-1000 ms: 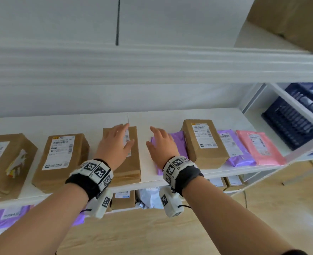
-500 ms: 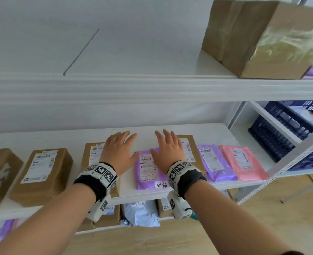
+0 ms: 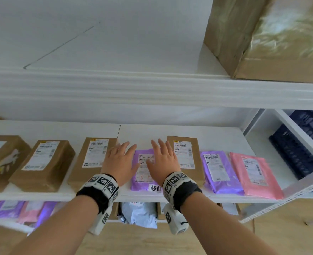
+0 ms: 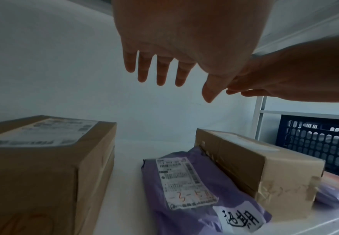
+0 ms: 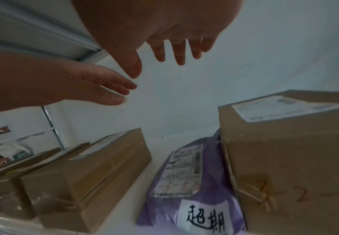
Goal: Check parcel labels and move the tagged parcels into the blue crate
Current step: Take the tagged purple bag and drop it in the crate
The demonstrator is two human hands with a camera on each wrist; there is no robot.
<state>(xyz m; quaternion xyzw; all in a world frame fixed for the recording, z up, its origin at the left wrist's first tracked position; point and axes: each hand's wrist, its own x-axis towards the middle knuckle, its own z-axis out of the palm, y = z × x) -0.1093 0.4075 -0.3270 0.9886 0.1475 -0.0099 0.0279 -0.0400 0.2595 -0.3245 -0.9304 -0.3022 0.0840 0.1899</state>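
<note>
Glossy purple plastic mailer between matt brown cardboard boxes, taped.

Seen from under the right hand, fingers spread and holding nothing, above a white shelf. The left hand reaches in beside it, flat. Below, a purple mailer with a handwritten tag lies between two brown boxes, touching the right one.

White shelving — pale wall, wooden floor
</note>
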